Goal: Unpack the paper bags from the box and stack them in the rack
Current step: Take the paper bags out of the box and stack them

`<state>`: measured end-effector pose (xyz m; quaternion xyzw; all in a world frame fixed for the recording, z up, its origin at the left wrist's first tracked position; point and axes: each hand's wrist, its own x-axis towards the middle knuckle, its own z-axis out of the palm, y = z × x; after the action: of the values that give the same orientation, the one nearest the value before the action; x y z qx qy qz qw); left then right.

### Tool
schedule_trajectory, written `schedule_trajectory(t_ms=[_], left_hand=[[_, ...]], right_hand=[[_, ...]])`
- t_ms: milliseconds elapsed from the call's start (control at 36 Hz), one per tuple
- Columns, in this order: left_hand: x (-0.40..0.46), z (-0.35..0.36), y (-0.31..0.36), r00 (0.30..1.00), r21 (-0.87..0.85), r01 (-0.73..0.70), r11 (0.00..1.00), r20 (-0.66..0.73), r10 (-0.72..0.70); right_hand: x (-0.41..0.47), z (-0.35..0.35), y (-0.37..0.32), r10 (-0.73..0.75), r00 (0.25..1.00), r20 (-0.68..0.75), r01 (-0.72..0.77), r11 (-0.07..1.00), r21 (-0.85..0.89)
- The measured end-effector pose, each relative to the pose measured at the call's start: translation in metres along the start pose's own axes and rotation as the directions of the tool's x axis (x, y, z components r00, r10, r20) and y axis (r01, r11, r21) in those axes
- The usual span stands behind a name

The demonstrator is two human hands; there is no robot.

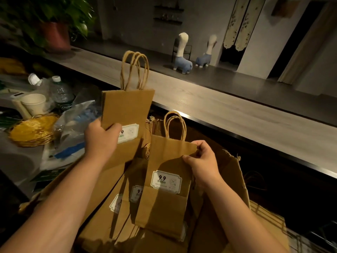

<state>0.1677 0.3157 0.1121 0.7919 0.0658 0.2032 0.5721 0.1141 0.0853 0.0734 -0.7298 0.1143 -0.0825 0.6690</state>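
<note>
Mid-unpacking, the left hand (102,139) gripped one paper bag (127,106) raised over the box (235,172) while the right hand (202,157) pinched a second bag's (164,198) top edge, both probably needing carrying to a rack not in view.

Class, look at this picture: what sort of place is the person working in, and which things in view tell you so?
Probably behind the counter of a small shop or café. A long wooden counter runs across the view, the paper bags carry printed "9.9" labels, and a paper cup and water bottles sit on the cluttered work surface.
</note>
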Motion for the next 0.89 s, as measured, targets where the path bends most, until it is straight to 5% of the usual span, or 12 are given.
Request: schedule_trajectory(t_ms=[306, 472, 750, 889], left_hand=[[-0.015, 0.02, -0.016, 0.908, -0.258, 0.324, 0.91, 0.354, -0.223], [-0.014, 0.022, -0.032, 0.768, -0.176, 0.493, 0.852, 0.547, -0.332], [-0.017, 0.023, -0.033, 0.504, 0.027, 0.506, 0.862, 0.802, -0.321], [-0.02, 0.025, -0.035, 0.453, 0.069, 0.435, 0.898, 0.845, -0.285]], right_hand=[[-0.002, 0.002, -0.017, -0.206, 0.967, 0.151, 0.15, 0.937, 0.317], [0.0, -0.001, -0.018, -0.25, 0.962, 0.11, 0.201, 0.921, 0.334], [-0.002, -0.003, -0.018, -0.242, 0.97, -0.018, 0.238, 0.939, 0.249], [-0.002, -0.002, -0.018, -0.242, 0.97, -0.031, 0.242, 0.942, 0.232]])
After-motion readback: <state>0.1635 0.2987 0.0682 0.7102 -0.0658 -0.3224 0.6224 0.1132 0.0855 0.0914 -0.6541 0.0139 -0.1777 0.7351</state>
